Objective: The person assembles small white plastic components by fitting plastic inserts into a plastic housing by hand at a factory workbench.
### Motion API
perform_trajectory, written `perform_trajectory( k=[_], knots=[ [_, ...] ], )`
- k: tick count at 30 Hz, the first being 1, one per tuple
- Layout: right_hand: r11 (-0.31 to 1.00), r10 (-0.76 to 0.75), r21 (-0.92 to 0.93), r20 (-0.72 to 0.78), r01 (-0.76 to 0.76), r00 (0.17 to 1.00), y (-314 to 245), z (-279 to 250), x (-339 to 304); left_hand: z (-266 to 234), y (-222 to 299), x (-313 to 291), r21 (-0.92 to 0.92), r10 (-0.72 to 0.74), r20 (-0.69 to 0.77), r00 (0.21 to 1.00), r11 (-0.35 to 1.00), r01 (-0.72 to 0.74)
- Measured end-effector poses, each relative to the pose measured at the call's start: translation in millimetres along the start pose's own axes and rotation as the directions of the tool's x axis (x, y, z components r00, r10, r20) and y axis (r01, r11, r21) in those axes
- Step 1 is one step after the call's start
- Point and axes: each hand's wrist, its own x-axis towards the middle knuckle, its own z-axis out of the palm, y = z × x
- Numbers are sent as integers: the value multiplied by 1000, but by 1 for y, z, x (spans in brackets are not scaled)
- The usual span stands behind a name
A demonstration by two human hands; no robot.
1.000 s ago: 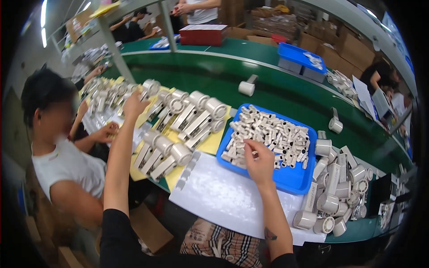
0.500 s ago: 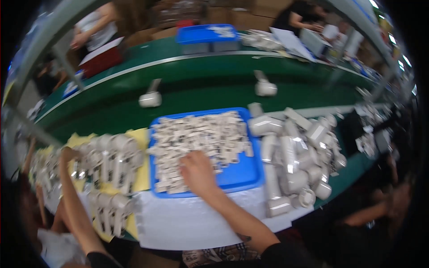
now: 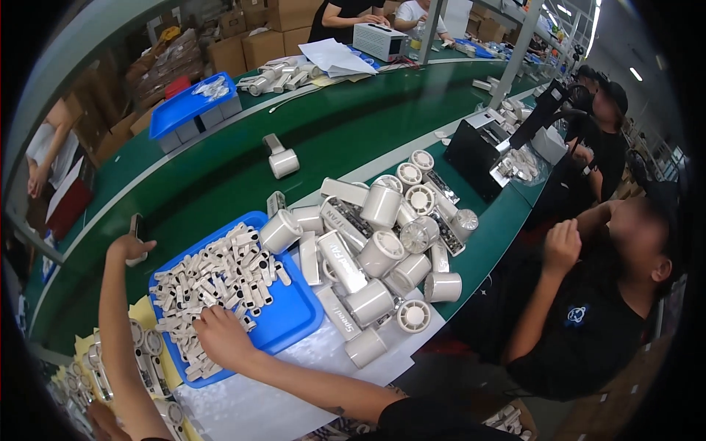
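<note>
On the green belt at the left, my left hand [image 3: 128,248] lies across a pale handheld fan [image 3: 137,226], its fingers closed round the middle and its thumb sticking out to the right. The fan's handle shows above the hand and its round head below. My right hand [image 3: 226,339] is bent down, fingers curled, at the near side of a pile of small white plastic pieces [image 3: 220,273]. Those pieces lie in a shallow blue tray [image 3: 298,312]. What the right fingertips pinch, if anything, is hidden among the pieces.
A heap of pale fan housings [image 3: 382,253] borders the tray's right side. Another fan [image 3: 282,158] lies on the belt [image 3: 220,176]. Rows of fans [image 3: 147,353] stand on yellow sheets near left. A co-worker [image 3: 596,294] is close at the right; a black device [image 3: 478,158] stands beyond the heap.
The view has swung to the right. My left hand has moved from the rows of fans to the fan on the belt. My right hand stays at the small pieces.
</note>
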Motion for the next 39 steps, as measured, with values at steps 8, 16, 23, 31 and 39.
perform_trajectory(
  k=[8,16,23,31,39],
  knots=[
    [998,63,18,43,-63,997,16,-20,-5,44,-20,23,86,-99,-215,971,989,120],
    [993,66,90,51,-71,997,19,-33,5,-46,-32,-33,-335,33,-398,917,925,-179],
    [974,103,198,68,-115,992,33,-46,3,-94,55,-169,-377,252,-357,900,842,-385],
    [925,75,373,12,-74,997,12,-36,-6,-103,57,-363,-343,393,-423,817,764,-546],
    [881,224,421,31,-216,974,1,-72,-1,-116,82,-472,-531,363,-9,932,788,-312]
  ],
)
